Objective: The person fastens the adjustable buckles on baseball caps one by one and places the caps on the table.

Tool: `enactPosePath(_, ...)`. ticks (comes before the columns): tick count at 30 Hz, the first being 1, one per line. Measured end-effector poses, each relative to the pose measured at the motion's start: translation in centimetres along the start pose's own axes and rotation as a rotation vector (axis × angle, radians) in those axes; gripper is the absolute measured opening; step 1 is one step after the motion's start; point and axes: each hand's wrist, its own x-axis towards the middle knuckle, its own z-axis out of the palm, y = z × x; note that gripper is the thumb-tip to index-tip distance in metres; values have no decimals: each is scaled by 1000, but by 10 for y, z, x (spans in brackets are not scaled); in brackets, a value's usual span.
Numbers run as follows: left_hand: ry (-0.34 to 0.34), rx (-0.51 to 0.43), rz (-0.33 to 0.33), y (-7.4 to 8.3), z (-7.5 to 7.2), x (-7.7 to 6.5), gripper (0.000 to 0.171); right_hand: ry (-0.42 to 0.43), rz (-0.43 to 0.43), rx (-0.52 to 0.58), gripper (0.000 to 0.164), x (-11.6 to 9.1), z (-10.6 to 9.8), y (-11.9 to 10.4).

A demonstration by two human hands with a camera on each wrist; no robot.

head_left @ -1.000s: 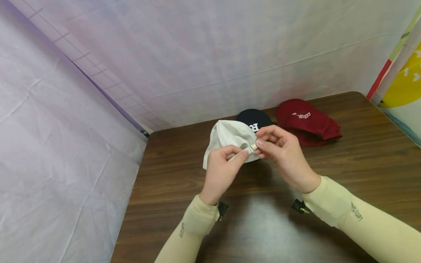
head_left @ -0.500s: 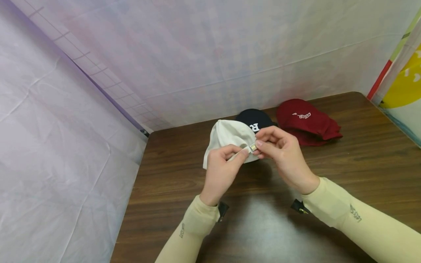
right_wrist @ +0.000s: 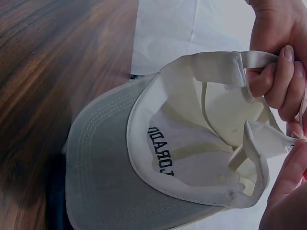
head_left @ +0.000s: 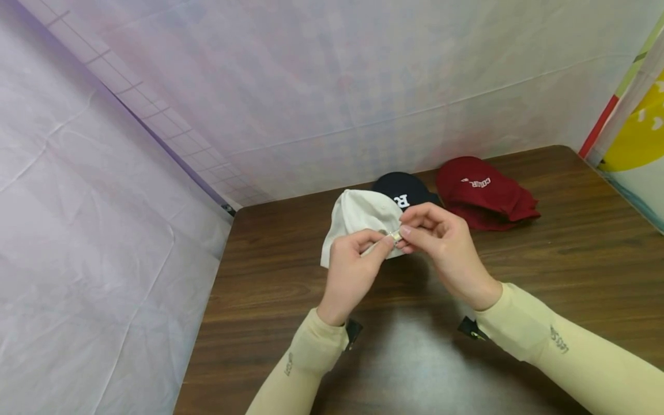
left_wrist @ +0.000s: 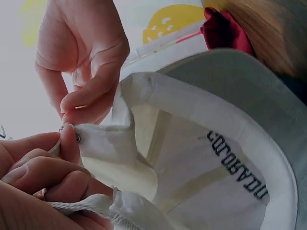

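Note:
A white cap [head_left: 363,210] is held above the table in the head view, its back strap and metal buckle between my hands. My left hand [head_left: 355,265] pinches the strap [right_wrist: 259,58], which threads through its fingers in the right wrist view. With thumb and fingers my right hand [head_left: 446,248] pinches the back of the cap at the buckle [head_left: 396,236]. The fingertips of both hands nearly meet there. The cap's hollow inside, with dark lettering [left_wrist: 236,164], and its grey-green brim [right_wrist: 103,158] show in the wrist views. Fingers partly cover the buckle.
Behind the white cap lies a navy cap [head_left: 396,185] with a white letter. A dark red cap [head_left: 479,190] rests to its right. All are towards the back of the brown wooden table [head_left: 264,288]. Pale cloth [head_left: 311,86] hangs behind and at the left.
My right hand has shifted slightly left and down, towards the left fingers. Less of the buckle shows between the hands. The other caps stay where they were.

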Motion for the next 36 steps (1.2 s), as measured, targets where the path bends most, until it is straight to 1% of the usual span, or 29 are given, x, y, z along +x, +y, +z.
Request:
enactPosePath(5, 2, 56, 39, 2, 0, -1, 16, -1, 0, -17, 26, -1, 1, 0)
enactPosePath(10, 35, 149, 86, 3, 1, -3, 17, -6, 14, -60, 27, -2, 2, -1)
enactPosePath(14, 63, 241, 130, 2, 2, -4, 17, -14, 39, -92, 29, -2, 2, -1)
enactPosePath(18, 79, 352, 172, 1, 3, -5, 18, -30, 92, -104, 30, -2, 1, -2)
enactPosePath(22, 91, 417, 199, 0, 3, -6, 17, -47, 173, -49, 34, -1, 0, -4)
enactPosePath(26, 123, 443, 226, -1, 4, -7, 15, -53, 229, 23, 36, 0, 0, -4)
enactPosePath(30, 159, 459, 265, -1, 4, -7, 11, -51, 240, 48, 37, 1, -1, -3)
enactPosePath(33, 168, 475, 302, -1, 3, -8, 7, -49, 238, 60, 36, 1, -1, -2)
enactPosePath(36, 160, 504, 341, -1, 3, -9, 12, -49, 233, 75, 34, 1, -2, -1)
